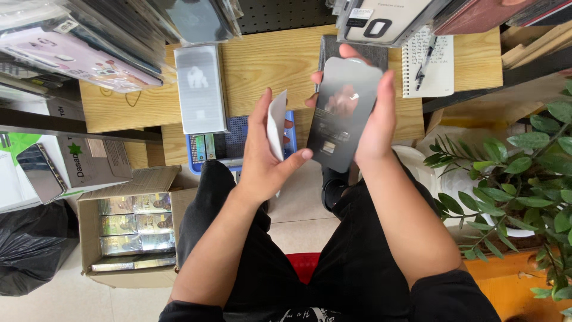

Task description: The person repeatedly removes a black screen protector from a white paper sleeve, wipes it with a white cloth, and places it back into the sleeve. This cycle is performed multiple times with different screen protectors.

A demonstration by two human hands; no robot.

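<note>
Two hands engaged above lap. Right hand (374,122): fingers clamped along edges of dark glossy rectangular glass sheet (344,113); avoid touching face. Left hand (267,152): thumb and fingertips pinched on white curled peel-off film (276,124); keep clear of sheet, over pale wooden desk (268,65).

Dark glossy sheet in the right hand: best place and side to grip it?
Grip the dark glossy sheet by its long edges, coming from behind, as the right hand does: it is thin, flat and upright, and the reflective face stays untouched. The left hand holds a white tab beside it.
</note>
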